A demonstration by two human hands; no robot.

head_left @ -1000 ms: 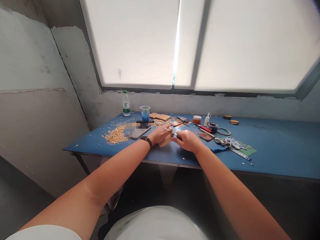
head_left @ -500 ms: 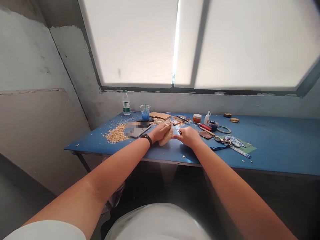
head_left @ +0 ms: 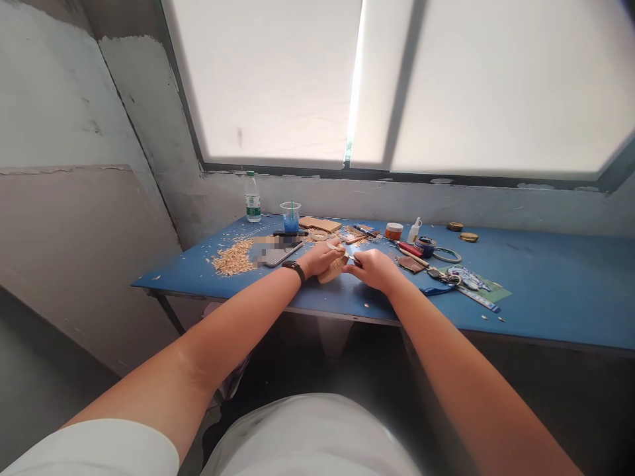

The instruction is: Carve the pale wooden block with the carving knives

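Over the front part of the blue table, my left hand (head_left: 318, 258) is closed around a pale carved piece of wood (head_left: 331, 273), partly covered by the fingers. My right hand (head_left: 376, 268) grips a small carving knife (head_left: 352, 258) whose handle is mostly hidden in the fist. Its short blade points left and meets the upper right side of the wood, as far as I can see. The right thumb reaches toward the wood's lower edge.
Wood shavings (head_left: 234, 258) lie heaped left of a grey tablet-like device (head_left: 284, 254). Behind stand a bottle (head_left: 253, 201) and a cup of blue liquid (head_left: 290, 219). To the right are an orange jar (head_left: 393, 231), a white glue bottle (head_left: 414, 231), keys (head_left: 452, 280) and a ruler (head_left: 479, 299).
The knife blade has moved left from beside the wood up against it. The wood has turned a little in my left hand. My view has shifted slightly.
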